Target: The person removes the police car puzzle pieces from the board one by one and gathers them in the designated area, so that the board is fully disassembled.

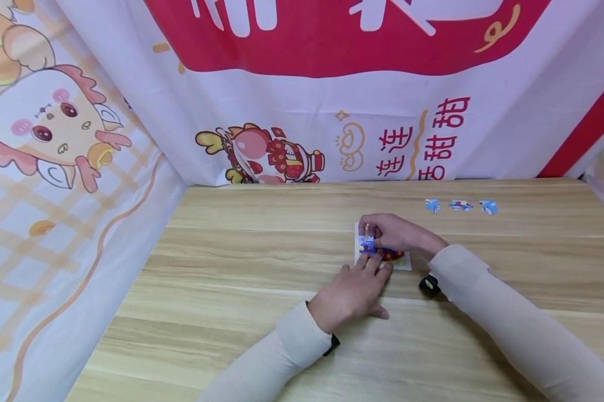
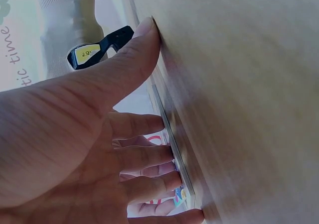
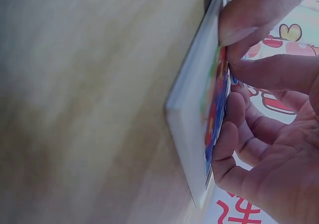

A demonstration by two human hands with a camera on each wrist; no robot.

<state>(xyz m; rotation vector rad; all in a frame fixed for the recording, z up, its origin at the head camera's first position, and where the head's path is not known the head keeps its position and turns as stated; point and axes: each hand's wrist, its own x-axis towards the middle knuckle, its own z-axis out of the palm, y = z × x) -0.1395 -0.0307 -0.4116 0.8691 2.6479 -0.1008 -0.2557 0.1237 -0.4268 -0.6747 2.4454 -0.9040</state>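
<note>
A small jigsaw puzzle [image 1: 401,260] in a white-rimmed tray lies on the wooden table, its blue, purple and red picture partly covered by both hands. My left hand [image 1: 354,290] spreads its straight fingers over the tray's near edge; in the left wrist view the fingertips [image 2: 169,154] rest along the rim and the thumb points away. From the right, my right hand [image 1: 394,231] reaches over the puzzle with curled fingers. In the right wrist view its thumb and fingers pinch at a small blue puzzle piece [image 3: 234,79], mostly hidden, low over the picture.
Three loose jigsaw pieces, a left one [image 1: 432,205], a middle one [image 1: 460,205] and a right one [image 1: 488,206], lie in a row at the table's back right. A printed cloth [image 1: 302,111] hangs behind the table [image 1: 221,251], another at its left side.
</note>
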